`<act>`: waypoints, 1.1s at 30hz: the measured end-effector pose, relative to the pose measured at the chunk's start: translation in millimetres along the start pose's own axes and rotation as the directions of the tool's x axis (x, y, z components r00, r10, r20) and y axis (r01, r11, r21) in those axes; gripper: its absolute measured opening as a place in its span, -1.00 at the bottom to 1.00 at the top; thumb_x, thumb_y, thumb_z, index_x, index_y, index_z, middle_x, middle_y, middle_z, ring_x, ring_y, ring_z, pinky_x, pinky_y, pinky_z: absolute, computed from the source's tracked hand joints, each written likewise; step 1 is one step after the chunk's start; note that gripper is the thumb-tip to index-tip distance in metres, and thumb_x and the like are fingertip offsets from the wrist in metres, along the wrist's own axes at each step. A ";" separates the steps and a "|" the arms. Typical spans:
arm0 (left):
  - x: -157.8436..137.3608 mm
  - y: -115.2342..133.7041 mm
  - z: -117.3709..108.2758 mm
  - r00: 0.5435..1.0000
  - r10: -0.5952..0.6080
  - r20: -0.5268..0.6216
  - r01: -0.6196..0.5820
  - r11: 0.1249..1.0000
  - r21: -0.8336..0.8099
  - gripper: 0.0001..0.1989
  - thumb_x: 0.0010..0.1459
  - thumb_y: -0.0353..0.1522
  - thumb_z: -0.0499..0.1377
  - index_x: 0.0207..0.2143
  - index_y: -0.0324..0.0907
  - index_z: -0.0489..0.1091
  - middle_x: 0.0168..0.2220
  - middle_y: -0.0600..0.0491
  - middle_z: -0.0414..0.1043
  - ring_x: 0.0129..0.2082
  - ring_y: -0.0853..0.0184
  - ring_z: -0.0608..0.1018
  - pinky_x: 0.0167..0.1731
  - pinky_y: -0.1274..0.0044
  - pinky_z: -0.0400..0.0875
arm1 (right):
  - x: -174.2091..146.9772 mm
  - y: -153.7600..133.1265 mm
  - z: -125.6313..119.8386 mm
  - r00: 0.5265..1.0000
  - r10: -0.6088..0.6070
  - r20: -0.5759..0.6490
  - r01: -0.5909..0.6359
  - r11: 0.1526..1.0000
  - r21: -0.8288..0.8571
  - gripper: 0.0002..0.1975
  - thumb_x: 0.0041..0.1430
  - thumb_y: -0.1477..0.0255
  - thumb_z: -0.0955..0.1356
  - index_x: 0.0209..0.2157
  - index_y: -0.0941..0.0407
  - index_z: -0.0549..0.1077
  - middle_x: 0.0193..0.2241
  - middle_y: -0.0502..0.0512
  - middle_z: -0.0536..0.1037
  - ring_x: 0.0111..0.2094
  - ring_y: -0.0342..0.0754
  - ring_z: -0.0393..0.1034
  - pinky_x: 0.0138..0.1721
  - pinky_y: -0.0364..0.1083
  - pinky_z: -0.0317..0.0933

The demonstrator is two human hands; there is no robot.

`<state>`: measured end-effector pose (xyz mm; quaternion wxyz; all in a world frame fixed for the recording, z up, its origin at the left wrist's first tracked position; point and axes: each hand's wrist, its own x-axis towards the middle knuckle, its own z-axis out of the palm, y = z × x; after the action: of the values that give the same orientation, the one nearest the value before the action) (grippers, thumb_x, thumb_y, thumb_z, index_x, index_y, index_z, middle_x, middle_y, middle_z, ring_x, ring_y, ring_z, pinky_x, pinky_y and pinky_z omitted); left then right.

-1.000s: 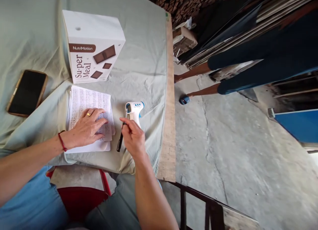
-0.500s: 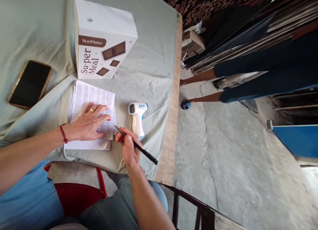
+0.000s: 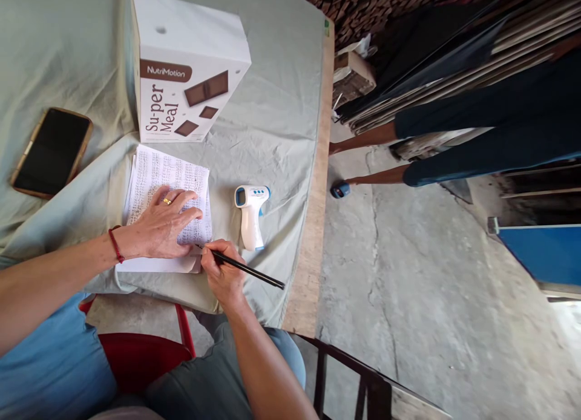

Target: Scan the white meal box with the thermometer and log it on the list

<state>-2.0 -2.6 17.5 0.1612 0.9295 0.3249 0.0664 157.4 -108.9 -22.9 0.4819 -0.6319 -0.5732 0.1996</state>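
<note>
My left hand [image 3: 166, 225] lies with fingers spread on a small stack of handwritten paper sheets [image 3: 157, 166], wearing a gold ring and a red string bracelet. My right hand [image 3: 226, 273] is closed around a black pen [image 3: 247, 269], its tip at the lower right part of the paper, near my left thumb. To the right of the sheets a white and blue infrared thermometer [image 3: 252, 217] rests on the cloth. Behind the paper stands a white "Su-per Meal" box [image 3: 181, 87].
A phone [image 3: 52, 152] in a tan-edged case lies at the left on the green tablecloth [image 3: 281, 105]. The table's bare wooden edge [image 3: 313, 238] runs along the right. Beyond it, another person's legs [image 3: 436, 160] are on the concrete floor [image 3: 431, 299]. A red chair [image 3: 140, 353] is below.
My right hand has moved left and slightly down, bringing the pen tip onto the lower part of the paper. My left hand stays in place on the sheets.
</note>
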 end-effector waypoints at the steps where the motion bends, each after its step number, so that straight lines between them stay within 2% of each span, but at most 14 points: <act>1: 0.1 0.3 -0.5 1.000 -0.002 0.005 0.002 1.000 -0.001 -0.52 0.02 -0.18 0.24 -0.02 -0.18 0.36 0.22 -0.17 0.17 0.18 0.02 0.28 0.26 0.14 -0.07 | -0.3 0.8 0.1 1.000 0.000 0.008 0.000 1.000 -0.003 -0.95 0.13 0.45 0.30 -0.41 0.06 0.39 -0.57 -0.10 0.44 -0.60 -0.20 0.29 -0.54 -0.18 0.21; 17: -0.3 -0.5 0.3 1.000 0.006 -0.011 -0.006 0.999 -0.031 -0.53 0.00 -0.21 0.26 -0.03 -0.17 0.36 0.21 -0.17 0.18 0.18 0.01 0.28 0.26 0.12 -0.06 | -2.8 4.8 -0.4 0.996 0.034 0.084 -0.034 0.999 0.001 -0.96 0.10 0.47 0.30 -0.41 0.06 0.37 -0.59 -0.13 0.41 -0.62 -0.20 0.26 -0.52 -0.17 0.22; 23: -0.4 -2.0 1.5 0.999 0.014 -0.029 -0.016 0.999 -0.051 -0.54 0.00 -0.21 0.26 -0.04 -0.15 0.36 0.20 -0.15 0.19 0.16 0.02 0.29 0.25 0.11 -0.05 | -1.0 2.6 -0.1 1.000 0.010 0.023 -0.010 1.000 0.001 -0.94 0.10 0.48 0.30 -0.42 0.06 0.38 -0.58 -0.12 0.42 -0.60 -0.19 0.27 -0.53 -0.17 0.21; 33: 0.1 -1.3 0.1 0.999 0.014 -0.033 -0.016 0.997 -0.070 -0.55 -0.01 -0.22 0.28 -0.05 -0.15 0.37 0.20 -0.14 0.20 0.16 0.01 0.28 0.25 0.09 -0.04 | 0.0 0.0 -1.4 0.999 -0.007 0.043 0.007 1.000 -0.004 -0.92 0.09 0.51 0.29 -0.43 0.06 0.37 -0.57 -0.12 0.40 -0.59 -0.20 0.25 -0.52 -0.18 0.18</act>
<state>-2.7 -1.6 17.0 0.1883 0.9245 0.3179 0.0940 158.6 -109.4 -22.3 0.4686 -0.6265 -0.5863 0.2102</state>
